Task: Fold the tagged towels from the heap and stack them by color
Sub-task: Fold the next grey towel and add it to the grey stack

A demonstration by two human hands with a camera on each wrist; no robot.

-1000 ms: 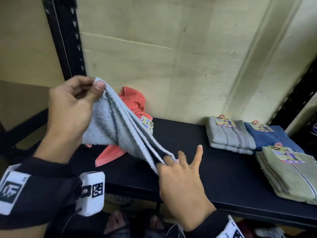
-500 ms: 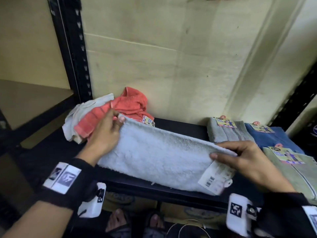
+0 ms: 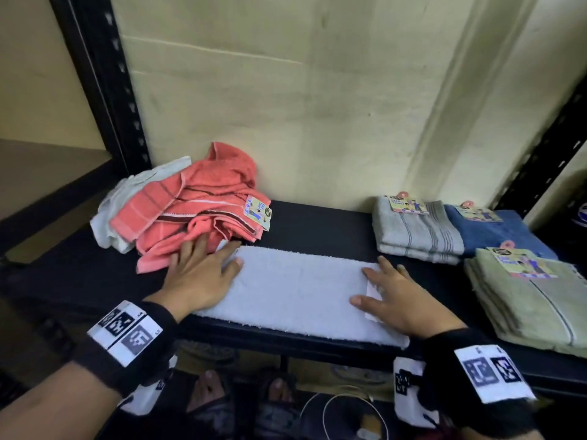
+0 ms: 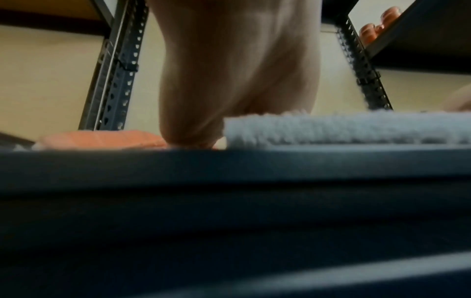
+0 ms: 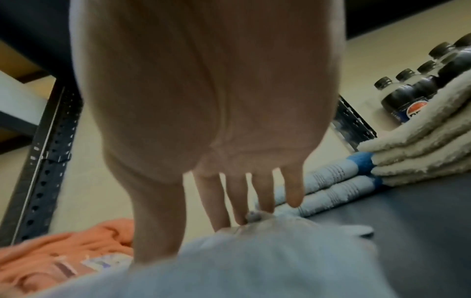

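Pale grey terry towel, folded to a long strip, flat along front edge of black metal shelf, at six o'clock. Left hand spread flat on its left end, fingers straight, gripping nothing; right hand likewise flat on right end, over white barcode tag, nothing pinched. From right wrist view, fingertips straight, pressing into the pile.

Unfolded heap at ten o'clock: crumpled coral towel with dark stripes over a whitish towel, touching the left hand's fingers. Finished stacks at two to three o'clock: folded grey striped towels, folded blue towel, olive-green folded stack nearest.

Step in hand, by the look of it: smoothing the strip between folds. Next move likely calls for pinching one end and carrying it over to the other, edges matched, then setting the folded piece on the grey striped pile, if shades count as one colour.
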